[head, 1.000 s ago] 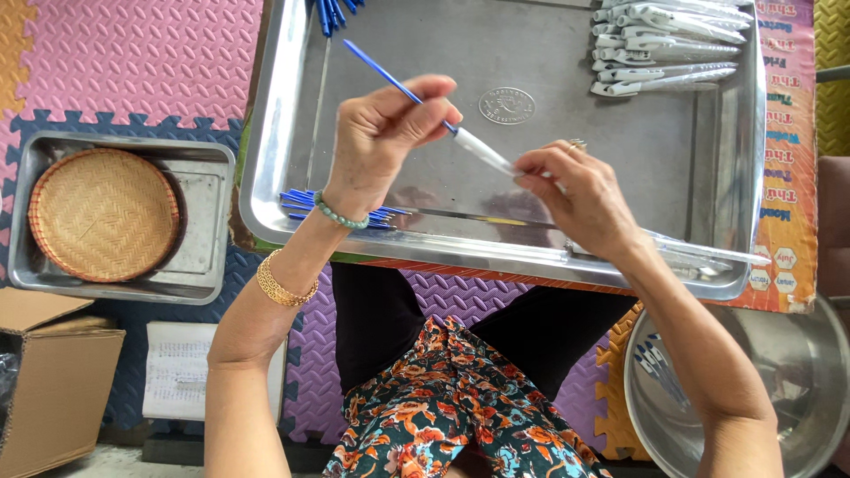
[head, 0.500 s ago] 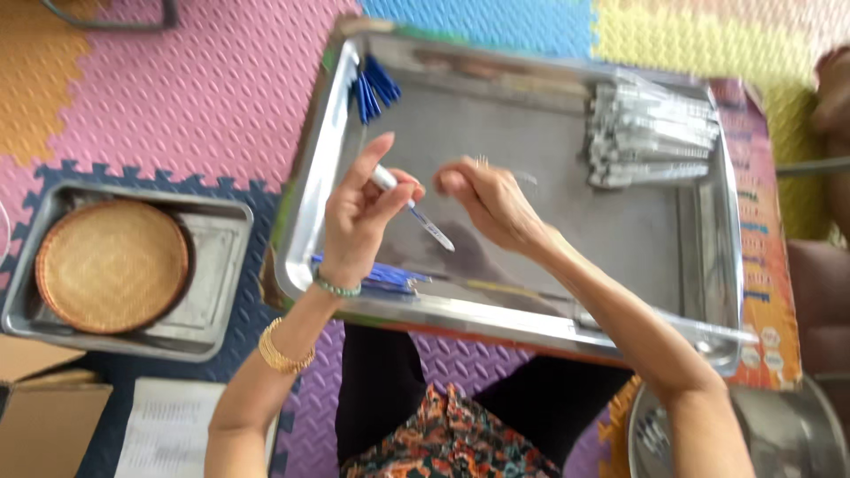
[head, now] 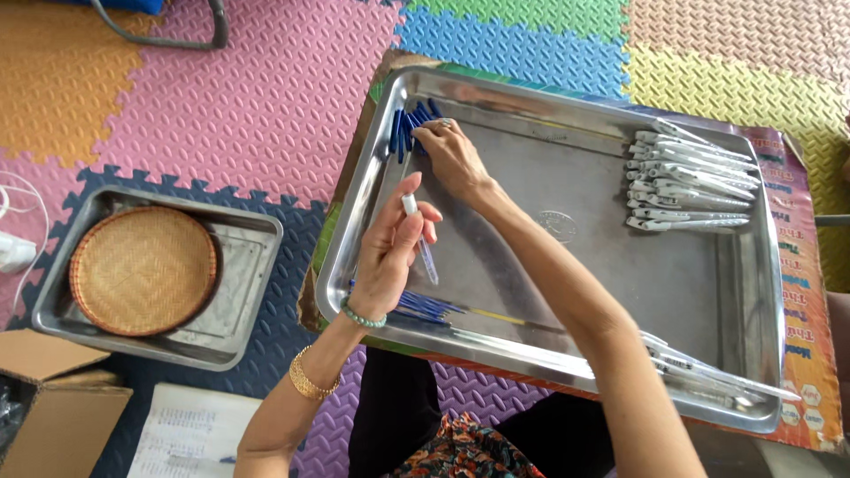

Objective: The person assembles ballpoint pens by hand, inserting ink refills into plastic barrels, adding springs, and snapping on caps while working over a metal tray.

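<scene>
My left hand (head: 390, 257) holds a slim clear-and-white pen barrel (head: 418, 232) upright over the left part of a large steel tray (head: 531, 365). My right hand (head: 453, 155) reaches across to the tray's far left corner. Its fingertips rest on a small pile of blue pen pieces (head: 405, 127), and whether they grip one is hidden. A bundle of thin blue refills (head: 427, 307) lies on the tray just below my left hand. Several finished white pens (head: 691, 181) lie in a row at the tray's far right.
More clear pens (head: 708, 372) lie in the tray's near right corner. Left of the big tray, a smaller steel tray (head: 243, 292) holds a round woven basket (head: 142, 270). A cardboard box (head: 35, 434) and a printed sheet (head: 190, 434) lie on the coloured foam mats.
My right hand left the pen and moved up and left to the blue pile. My left hand kept the barrel, now tilted upright. The camera view shifted, showing more floor.
</scene>
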